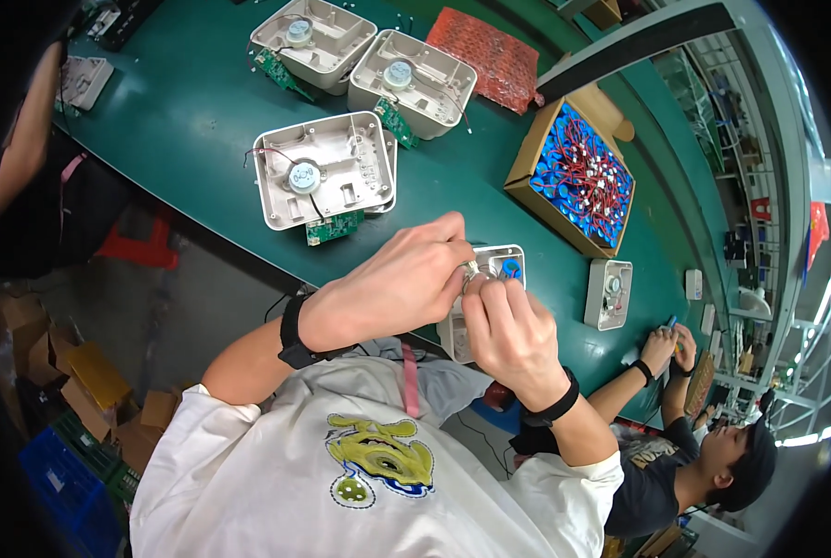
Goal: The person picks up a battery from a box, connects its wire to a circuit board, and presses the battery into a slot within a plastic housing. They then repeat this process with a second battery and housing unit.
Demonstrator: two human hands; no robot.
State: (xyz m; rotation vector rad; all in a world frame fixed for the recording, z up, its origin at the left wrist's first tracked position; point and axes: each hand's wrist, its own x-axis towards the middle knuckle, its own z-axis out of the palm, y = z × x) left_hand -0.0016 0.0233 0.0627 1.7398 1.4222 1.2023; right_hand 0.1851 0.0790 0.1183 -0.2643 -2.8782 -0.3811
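Observation:
Both hands meet over a white plastic housing (456,337) at the table's near edge. My left hand (392,279) is closed, its thumb and fingertips pinching a small white connector (471,271). Against it, my right hand (513,330) is closed too, fingertips on the same small piece; the fingers hide most of it. A blue battery (511,269) with a wire sits inside the housing, just beyond my right fingers. Much of the housing lies hidden below my hands.
Left of centre stand three open white housings, one nearest (325,172), with speakers and green circuit boards (335,227). A cardboard box (553,216) of blue batteries is to the right, near a smaller housing (609,295). Red bubble wrap (485,58) lies behind. Co-workers' arms (659,353) show at both sides.

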